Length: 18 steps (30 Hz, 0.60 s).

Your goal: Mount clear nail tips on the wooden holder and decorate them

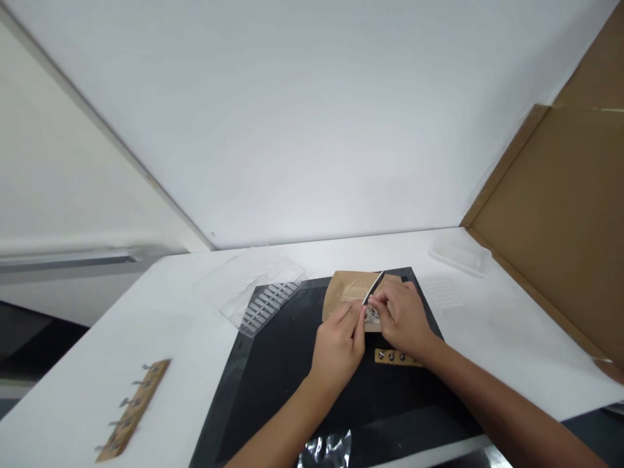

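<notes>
both hands meet just right of the frame's centre, over the black mat [292,364]. the right hand [404,318] pinches a thin dark tool [374,288] that slants up toward the upper right. the left hand [338,344] pinches a small clear packet [372,316] of tiny metal parts, held between the two sets of fingertips against the brown card [348,289].

judging from this, the work goes best with the packet pinned flat and the tool tip kept low and steady, so nothing scatters. a short wooden strip with screws [392,356] lies just below the right hand, a longer one [132,409] at lower left.
</notes>
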### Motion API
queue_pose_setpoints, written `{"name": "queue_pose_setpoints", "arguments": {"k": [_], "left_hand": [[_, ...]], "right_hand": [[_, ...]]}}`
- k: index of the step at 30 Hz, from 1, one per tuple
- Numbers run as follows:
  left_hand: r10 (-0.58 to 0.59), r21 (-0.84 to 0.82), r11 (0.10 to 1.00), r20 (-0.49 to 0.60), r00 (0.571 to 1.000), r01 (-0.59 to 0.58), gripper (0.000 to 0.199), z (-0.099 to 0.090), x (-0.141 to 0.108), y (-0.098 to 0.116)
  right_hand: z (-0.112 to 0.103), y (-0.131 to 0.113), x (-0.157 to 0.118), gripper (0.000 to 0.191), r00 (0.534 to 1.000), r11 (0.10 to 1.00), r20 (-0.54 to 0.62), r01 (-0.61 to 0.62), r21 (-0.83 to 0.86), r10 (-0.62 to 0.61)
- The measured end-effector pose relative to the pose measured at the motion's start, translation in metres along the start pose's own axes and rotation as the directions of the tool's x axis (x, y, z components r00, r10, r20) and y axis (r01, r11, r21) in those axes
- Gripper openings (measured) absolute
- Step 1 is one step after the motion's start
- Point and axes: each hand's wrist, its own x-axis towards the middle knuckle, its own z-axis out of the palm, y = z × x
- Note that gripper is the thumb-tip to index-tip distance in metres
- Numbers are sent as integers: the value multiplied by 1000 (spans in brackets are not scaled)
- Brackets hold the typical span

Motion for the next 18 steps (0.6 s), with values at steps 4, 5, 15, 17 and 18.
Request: {"name": "queue_pose_setpoints", "arguments": {"k": [4, 5, 15, 17, 18], "left_hand": [[-5, 16, 1000, -6, 1000, 6, 21, 1, 0, 0], [-5, 20, 1000, -9, 1000, 5, 21, 0, 0, 0], [-12, 17, 1000, -13, 1000, 12, 22, 0, 1, -2], [-15, 24, 1000, -13, 1000, 16, 22, -1, 1, -2], [-16, 28, 999, -14, 1000, 17, 23, -1, 1, -1]], "right_hand": [[-1, 0, 1, 24, 998, 998, -58, -33, -61, 29], [-1, 0, 1, 24, 1000, 999, -26, -13, -52, 12], [2, -4, -1, 23, 999, 1000, 34, 20, -5, -19], [1, -3, 0, 23, 999, 999, -19, -27, -31, 26], [1, -3, 1, 23, 999, 999, -33, -42, -35, 41]]}}
